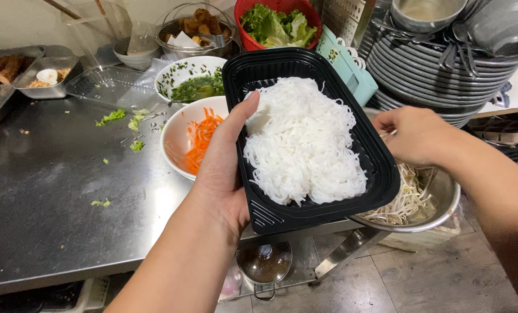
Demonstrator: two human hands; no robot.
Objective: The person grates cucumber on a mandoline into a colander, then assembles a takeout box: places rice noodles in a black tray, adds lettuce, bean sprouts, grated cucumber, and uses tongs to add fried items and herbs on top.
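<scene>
Two hands work above the steel counter (pixel 50 191). Left hand (pixel 224 168) is clamped on the black tray (pixel 380 174): thumb over the left rim, its tip touching the noodles (pixel 302 142), palm and remaining fingers under the base, hidden. Tray is held tilted, raised above the counter's right edge, long axis running away from the person. Noodles fill the middle of the tray as one white mass; a bare strip of tray floor shows at the far end.

Right hand (pixel 415 136) sits just right of the tray's right rim, above the metal bowl (pixel 444 203) of bean sprouts (pixel 407 200). Fingers are drawn together; what they pinch is hard to make out, as the tray rim covers the fingertips.

Edges and room: tray's left rim overlaps the white bowl of carrot shreds (pixel 201 139). Behind it stands a bowl of chopped herbs (pixel 198 87). A teal container (pixel 346 64) lies just beyond the tray's far corner. Stacked grey plates (pixel 433 75) crowd the far right. A red basket of lettuce (pixel 276 26) stands behind. Open counter lies to the left, with scattered green scraps.

Metal bowl is partly hidden under the tray. Trays at far left are cut off by the frame. A lidded pot (pixel 265 264) shows below the counter.
</scene>
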